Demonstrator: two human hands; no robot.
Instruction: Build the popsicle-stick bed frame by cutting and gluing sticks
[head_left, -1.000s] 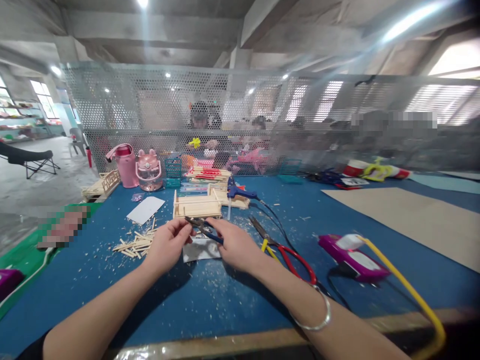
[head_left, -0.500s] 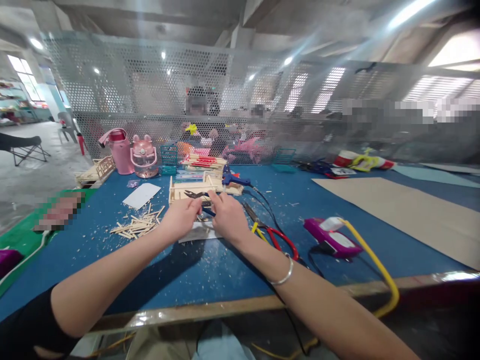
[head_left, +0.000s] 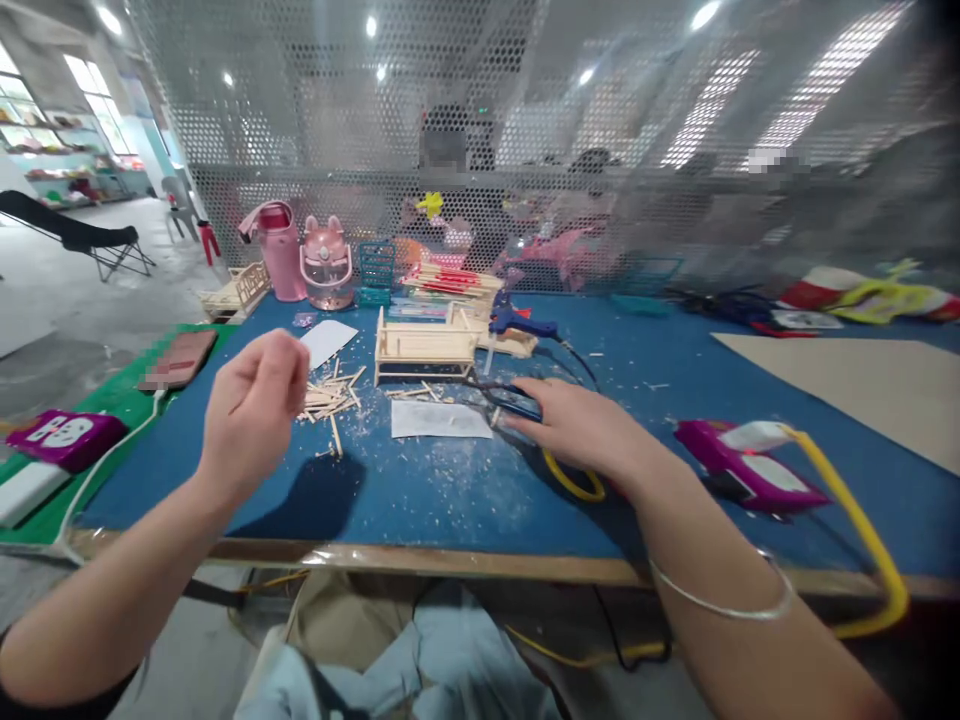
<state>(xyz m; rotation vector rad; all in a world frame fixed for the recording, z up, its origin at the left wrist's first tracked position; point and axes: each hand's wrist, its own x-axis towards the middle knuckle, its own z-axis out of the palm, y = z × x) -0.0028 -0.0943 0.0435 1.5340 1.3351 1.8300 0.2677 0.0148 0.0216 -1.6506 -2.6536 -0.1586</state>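
Observation:
My left hand (head_left: 255, 415) is raised over the left of the table, its fingers closed; what they hold, if anything, is hidden. My right hand (head_left: 581, 425) grips the blue-handled pliers (head_left: 517, 398) low over the table, their dark jaws pointing left. Left of the pliers lies a white paper strip (head_left: 441, 420) with small wood bits around it. Behind it stands a small wooden stick frame (head_left: 424, 345). Near my left hand is a loose pile of short wooden sticks (head_left: 330, 395). A yellow handle loop (head_left: 574, 478) shows partly under my right hand.
A blue glue gun (head_left: 517, 318) stands behind the pliers, its cord trailing right. At the back are a pink bottle (head_left: 281, 262), a pink-lidded jug (head_left: 327, 270) and bundled sticks (head_left: 450, 282). A purple power socket (head_left: 750, 470) with a yellow cable sits at right.
My hands have moved apart. The left went left and up, away from the pliers; the right carried the pliers to the right and down. The view has shifted too.

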